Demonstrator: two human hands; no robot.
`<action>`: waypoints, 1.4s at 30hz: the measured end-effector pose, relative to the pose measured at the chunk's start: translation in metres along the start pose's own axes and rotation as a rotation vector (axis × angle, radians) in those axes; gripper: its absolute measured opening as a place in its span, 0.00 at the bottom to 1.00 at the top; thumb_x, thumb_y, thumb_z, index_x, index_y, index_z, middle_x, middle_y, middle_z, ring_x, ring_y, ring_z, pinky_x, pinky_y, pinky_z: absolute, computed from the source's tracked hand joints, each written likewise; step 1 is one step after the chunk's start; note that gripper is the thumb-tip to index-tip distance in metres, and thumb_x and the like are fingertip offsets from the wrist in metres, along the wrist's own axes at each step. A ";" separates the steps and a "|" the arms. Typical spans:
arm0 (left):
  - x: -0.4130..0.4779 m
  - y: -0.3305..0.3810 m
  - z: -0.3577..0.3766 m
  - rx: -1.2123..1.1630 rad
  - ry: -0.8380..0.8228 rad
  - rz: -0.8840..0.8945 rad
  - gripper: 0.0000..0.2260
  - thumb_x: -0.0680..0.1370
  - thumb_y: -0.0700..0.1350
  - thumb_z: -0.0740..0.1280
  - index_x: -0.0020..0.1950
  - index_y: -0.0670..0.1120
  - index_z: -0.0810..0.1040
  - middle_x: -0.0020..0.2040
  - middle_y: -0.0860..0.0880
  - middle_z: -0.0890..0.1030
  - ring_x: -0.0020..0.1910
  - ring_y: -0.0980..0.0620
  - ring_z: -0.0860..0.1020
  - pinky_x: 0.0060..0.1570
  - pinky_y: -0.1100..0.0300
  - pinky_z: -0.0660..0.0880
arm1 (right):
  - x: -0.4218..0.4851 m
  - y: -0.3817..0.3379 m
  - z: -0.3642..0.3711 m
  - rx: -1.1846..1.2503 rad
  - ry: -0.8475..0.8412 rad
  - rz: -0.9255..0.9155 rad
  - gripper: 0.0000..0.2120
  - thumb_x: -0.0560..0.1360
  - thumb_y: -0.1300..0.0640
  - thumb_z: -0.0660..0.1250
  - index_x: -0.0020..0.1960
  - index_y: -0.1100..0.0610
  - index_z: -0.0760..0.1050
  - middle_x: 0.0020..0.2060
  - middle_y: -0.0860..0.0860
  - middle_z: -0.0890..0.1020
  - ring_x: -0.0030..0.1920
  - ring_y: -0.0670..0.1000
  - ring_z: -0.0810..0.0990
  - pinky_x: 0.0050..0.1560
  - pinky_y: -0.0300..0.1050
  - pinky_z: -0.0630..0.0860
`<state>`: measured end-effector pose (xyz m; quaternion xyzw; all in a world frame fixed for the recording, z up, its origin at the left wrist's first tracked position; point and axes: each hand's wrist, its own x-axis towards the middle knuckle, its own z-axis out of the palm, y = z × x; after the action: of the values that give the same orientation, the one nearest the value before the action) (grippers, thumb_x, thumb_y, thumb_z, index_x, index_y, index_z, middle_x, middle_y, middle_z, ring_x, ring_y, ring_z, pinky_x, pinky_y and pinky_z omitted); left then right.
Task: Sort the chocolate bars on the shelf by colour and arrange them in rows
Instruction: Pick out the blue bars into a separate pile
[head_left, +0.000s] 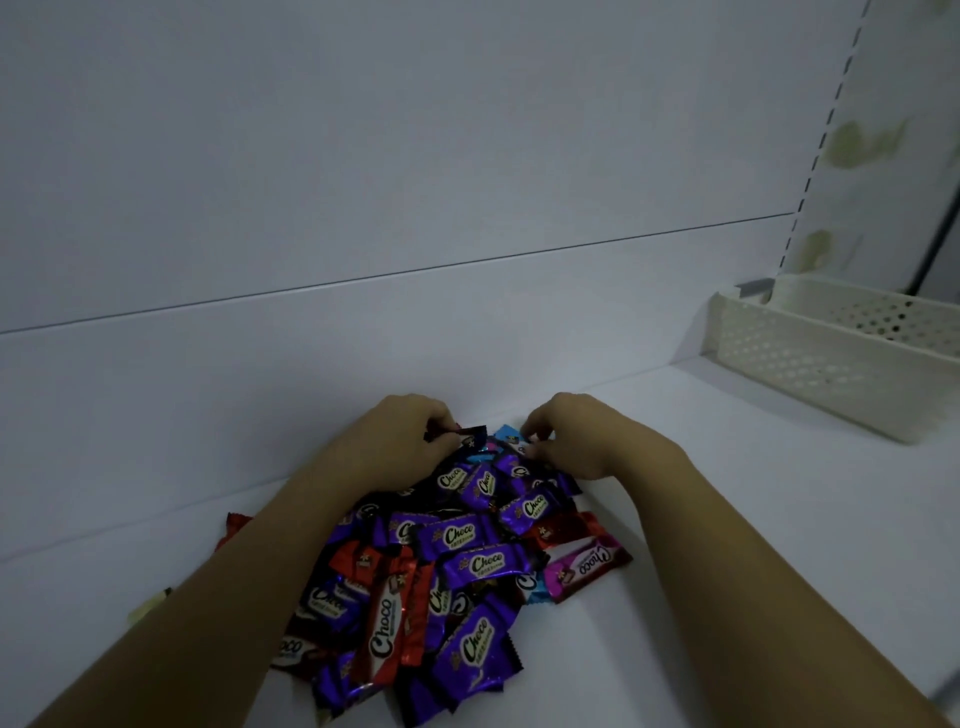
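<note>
Chocolate bars (457, 566) heaped loose, colours mixed, on white shelf (727, 519); pile sits at 6 o'clock of view. Mostly purple, some red, a few blue. Cream perforated basket (810, 364) at 2 o'clock, well apart from pile. Both hands at pile's 12 o'clock edge. Left hand (400, 436) pinches dark bar (471, 431). Right hand (576, 431) has fingers curled down beside blue bar (506, 434); can't tell if gripping. Pink bar (587, 564) at pile's 3 o'clock edge. Stray red bar (236, 525) at 9 o'clock, yellow wrapper (148, 608) at 8 o'clock, both part hidden by left forearm.
</note>
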<state>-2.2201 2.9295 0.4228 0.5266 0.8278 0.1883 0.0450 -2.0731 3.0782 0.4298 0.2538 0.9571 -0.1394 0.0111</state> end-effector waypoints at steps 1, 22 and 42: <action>0.000 -0.001 0.000 -0.007 -0.006 -0.008 0.08 0.78 0.51 0.66 0.50 0.48 0.80 0.47 0.52 0.78 0.45 0.55 0.75 0.45 0.64 0.69 | -0.001 0.001 0.000 -0.002 -0.010 0.001 0.18 0.78 0.48 0.64 0.66 0.52 0.75 0.62 0.51 0.77 0.60 0.53 0.75 0.60 0.48 0.72; 0.010 0.007 0.001 0.073 0.076 -0.001 0.06 0.78 0.52 0.66 0.49 0.52 0.81 0.46 0.54 0.81 0.46 0.52 0.79 0.51 0.54 0.76 | 0.005 0.002 -0.006 0.103 0.352 0.056 0.12 0.77 0.56 0.63 0.60 0.53 0.76 0.51 0.52 0.80 0.46 0.52 0.77 0.41 0.44 0.72; 0.038 0.040 -0.005 0.297 -0.336 0.053 0.10 0.75 0.48 0.71 0.49 0.43 0.76 0.43 0.50 0.76 0.44 0.49 0.74 0.42 0.58 0.71 | 0.004 0.003 -0.006 0.158 0.298 0.032 0.10 0.75 0.58 0.66 0.56 0.53 0.79 0.47 0.50 0.81 0.44 0.51 0.78 0.41 0.44 0.76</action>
<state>-2.2042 2.9772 0.4463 0.5729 0.8132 -0.0248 0.0994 -2.0745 3.0845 0.4342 0.2872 0.9300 -0.1747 -0.1489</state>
